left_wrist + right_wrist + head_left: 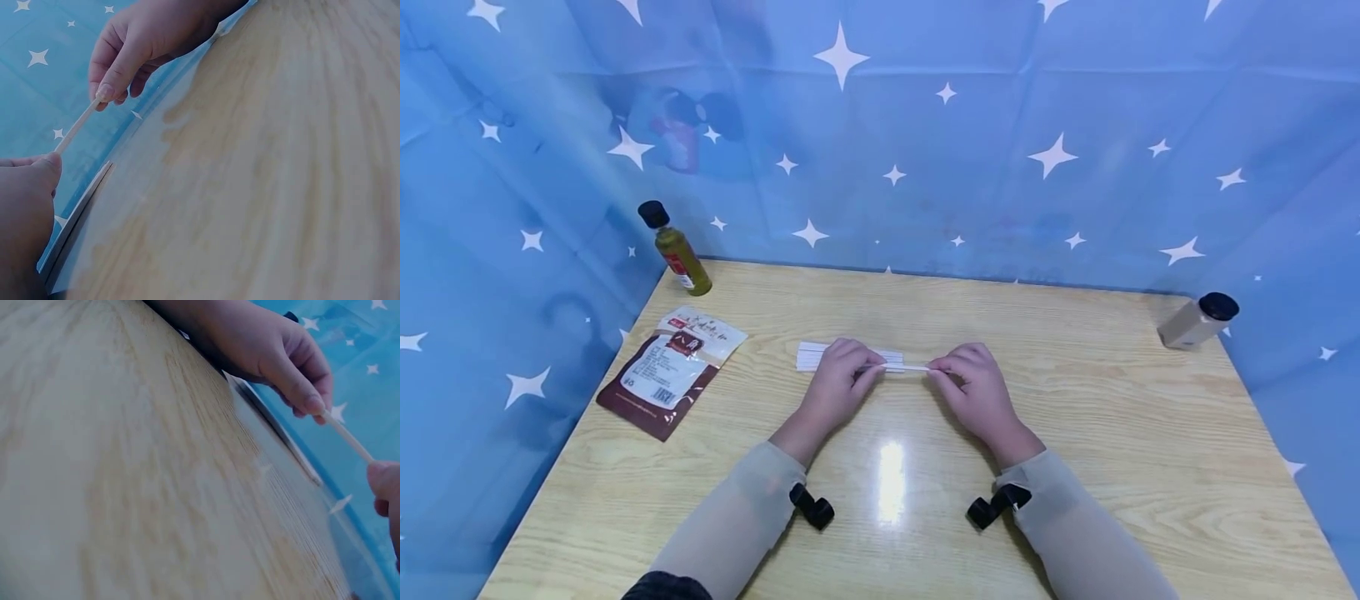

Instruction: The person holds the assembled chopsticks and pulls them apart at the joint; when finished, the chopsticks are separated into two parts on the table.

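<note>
Both hands are engaged on one item: a thin pale stick, which spans the gap between them. The left hand pinches one end between thumb and fingers; the right hand pinches the other end in like manner. The hands are apart from each other, and both wrist views show the stick raised off the table. A flat group of white strips lies just beyond the left hand, partly hidden by it and showing on both sides of it. Left of the left hand lies a brown and white pouch, printed side up; beyond the pouch stands a bottle with a black cap. Well to the right of the right hand, and farther off, stands a jar with a black lid. A blue star-patterned cloth hangs beyond both hands.
</note>
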Motion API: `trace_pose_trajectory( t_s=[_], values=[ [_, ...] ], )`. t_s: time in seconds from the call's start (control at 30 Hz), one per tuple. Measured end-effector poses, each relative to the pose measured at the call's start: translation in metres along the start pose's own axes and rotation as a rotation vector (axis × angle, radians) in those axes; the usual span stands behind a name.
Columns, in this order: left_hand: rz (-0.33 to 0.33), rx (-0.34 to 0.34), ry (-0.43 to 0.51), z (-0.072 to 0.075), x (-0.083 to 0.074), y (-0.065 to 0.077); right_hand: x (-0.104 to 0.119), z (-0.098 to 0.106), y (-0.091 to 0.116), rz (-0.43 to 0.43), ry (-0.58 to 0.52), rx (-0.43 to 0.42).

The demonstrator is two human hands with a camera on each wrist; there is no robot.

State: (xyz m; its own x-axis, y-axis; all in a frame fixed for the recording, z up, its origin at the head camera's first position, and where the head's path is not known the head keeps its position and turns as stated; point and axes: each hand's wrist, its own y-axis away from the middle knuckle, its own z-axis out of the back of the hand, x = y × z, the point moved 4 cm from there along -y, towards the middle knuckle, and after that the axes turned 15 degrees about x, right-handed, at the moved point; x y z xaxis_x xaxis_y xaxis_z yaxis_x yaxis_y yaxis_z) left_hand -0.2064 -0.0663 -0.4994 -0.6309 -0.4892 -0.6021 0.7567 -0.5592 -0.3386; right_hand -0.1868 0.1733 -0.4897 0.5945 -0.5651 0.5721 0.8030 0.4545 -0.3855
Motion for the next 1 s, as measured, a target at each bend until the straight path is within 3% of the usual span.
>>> trace_pose_trajectory(
  t_s=[0.1,0.2,0.4,0.67,1.0],
  values=[
    [0.041,-0.062,0.016,0.003,0.004,0.001,-0.005,0.008,0.003,-0.023,0.002,-0.027],
    [0.077,-0.103,0.027,0.006,0.008,0.001,-0.02,0.025,0.012,-0.099,0.009,-0.098],
    [0.084,-0.079,0.047,0.007,0.011,0.0,-0.055,0.061,0.035,-0.196,0.078,-0.206],
    [0.118,-0.13,0.05,0.009,0.011,0.001,-0.071,0.074,0.038,-0.203,0.139,-0.14],
    [0.133,-0.106,0.029,0.009,0.013,0.001,-0.085,0.08,0.038,-0.233,0.178,-0.123]
  ],
)
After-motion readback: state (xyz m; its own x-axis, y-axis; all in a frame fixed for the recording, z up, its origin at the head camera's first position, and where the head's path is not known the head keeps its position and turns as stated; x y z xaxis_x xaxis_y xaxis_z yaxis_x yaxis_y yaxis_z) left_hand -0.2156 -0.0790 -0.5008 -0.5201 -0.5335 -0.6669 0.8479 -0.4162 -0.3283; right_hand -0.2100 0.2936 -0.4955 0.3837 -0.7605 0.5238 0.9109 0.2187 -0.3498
